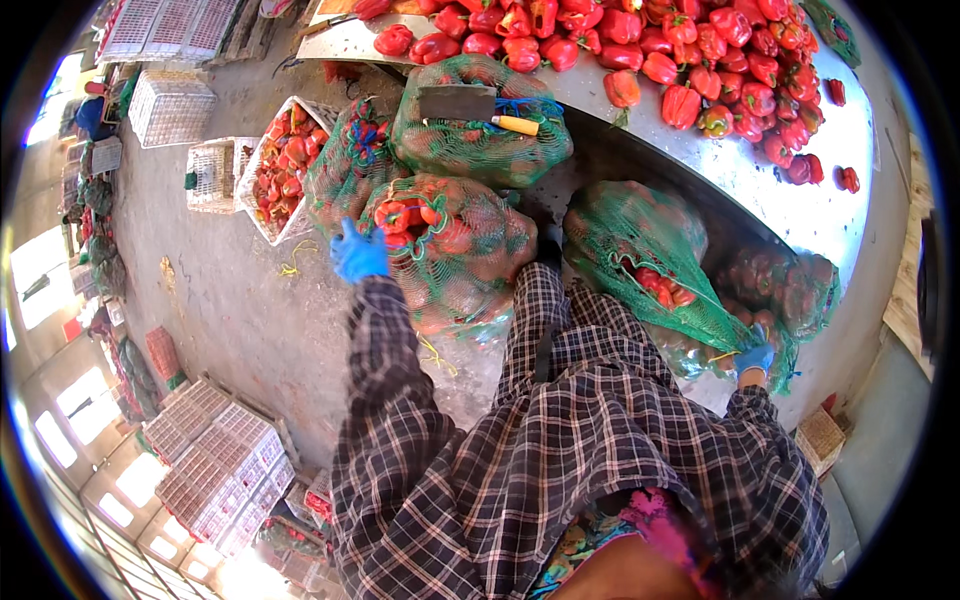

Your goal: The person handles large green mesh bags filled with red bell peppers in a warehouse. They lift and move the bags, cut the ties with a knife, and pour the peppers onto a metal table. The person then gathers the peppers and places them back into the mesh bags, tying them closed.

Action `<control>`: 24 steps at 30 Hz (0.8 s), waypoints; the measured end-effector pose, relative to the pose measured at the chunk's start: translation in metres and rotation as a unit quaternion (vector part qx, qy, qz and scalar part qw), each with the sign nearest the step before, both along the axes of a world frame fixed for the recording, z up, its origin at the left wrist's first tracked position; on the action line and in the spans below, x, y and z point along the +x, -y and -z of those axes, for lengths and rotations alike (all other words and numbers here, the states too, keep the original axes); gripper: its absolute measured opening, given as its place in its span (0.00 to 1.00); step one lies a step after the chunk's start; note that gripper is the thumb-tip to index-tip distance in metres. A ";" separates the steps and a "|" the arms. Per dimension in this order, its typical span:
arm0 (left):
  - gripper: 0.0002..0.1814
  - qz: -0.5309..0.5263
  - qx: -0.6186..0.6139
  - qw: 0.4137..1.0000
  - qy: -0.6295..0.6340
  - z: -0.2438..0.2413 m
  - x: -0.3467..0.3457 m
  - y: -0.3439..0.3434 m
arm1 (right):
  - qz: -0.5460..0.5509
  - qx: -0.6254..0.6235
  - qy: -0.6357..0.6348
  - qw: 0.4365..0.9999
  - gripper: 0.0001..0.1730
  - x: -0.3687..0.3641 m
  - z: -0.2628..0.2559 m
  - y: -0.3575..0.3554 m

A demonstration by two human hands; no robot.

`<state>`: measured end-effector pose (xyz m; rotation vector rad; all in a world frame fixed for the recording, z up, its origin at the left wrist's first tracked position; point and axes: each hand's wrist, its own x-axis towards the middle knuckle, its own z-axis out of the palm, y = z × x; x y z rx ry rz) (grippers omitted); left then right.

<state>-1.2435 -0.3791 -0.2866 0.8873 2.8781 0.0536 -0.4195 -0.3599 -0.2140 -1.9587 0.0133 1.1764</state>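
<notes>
My left hand, in a blue glove, has its fingers apart beside an open green mesh sack of red bell peppers; whether it touches the mesh I cannot tell. In a blue glove too, my right hand grips the gathered end of another green mesh sack, whose side shows red peppers through a gap. A cleaver with a yellow handle lies on a full mesh sack by the table. A tied mesh sack leans to its left.
Red bell peppers are heaped on a metal table ahead. A white plastic crate of peppers and emptier crates stand at left. More filled sacks lie at right under the table edge. Stacked crates stand at lower left.
</notes>
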 end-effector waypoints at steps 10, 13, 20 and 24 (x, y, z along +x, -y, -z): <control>0.50 0.414 -0.201 0.878 0.129 0.007 0.110 -0.016 | 0.022 -0.028 0.021 0.999 0.29 -0.019 -0.026 0.002; 0.51 0.444 -0.174 0.870 0.123 0.026 0.063 -0.025 | 0.012 -0.028 0.056 0.998 0.29 -0.022 -0.034 -0.001; 0.54 0.403 -0.166 0.894 0.099 0.010 0.105 -0.019 | -0.131 0.024 0.127 0.983 0.26 -0.017 -0.027 -0.016; 0.53 0.359 -0.303 0.878 0.085 -0.011 0.133 -0.041 | -0.073 0.051 -0.034 0.995 0.21 -0.017 -0.004 -0.020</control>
